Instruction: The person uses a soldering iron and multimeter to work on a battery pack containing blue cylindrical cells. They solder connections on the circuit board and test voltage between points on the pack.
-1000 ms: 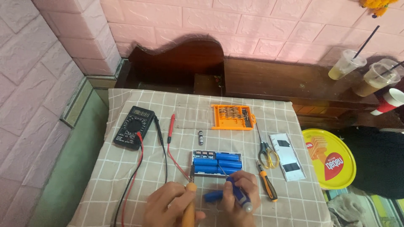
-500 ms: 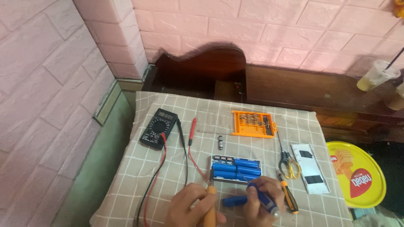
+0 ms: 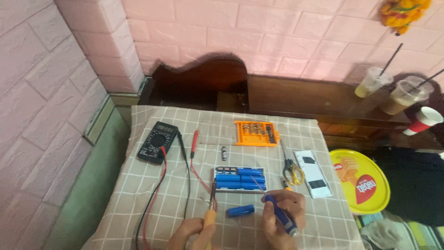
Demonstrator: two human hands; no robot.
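Fingers: left (image 3: pixel 192 234) grip soldering iron (image 3: pixel 211 210) | right (image 3: pixel 282 215) grip screwdriver (image 3: pixel 280 214) | battery pack (image 3: pixel 239 179) mid-table

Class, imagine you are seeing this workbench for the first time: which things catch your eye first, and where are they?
The blue battery pack sits mid-table on the checked cloth. The left hand holds a wooden-handled iron at its left edge, and the right hand aims a blue screwdriver at it. A black multimeter lies far left; an orange bit case lies behind.

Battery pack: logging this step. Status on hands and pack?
Left hand grips iron, tip at pack. Right hand holds screwdriver. Loose cell between hands.
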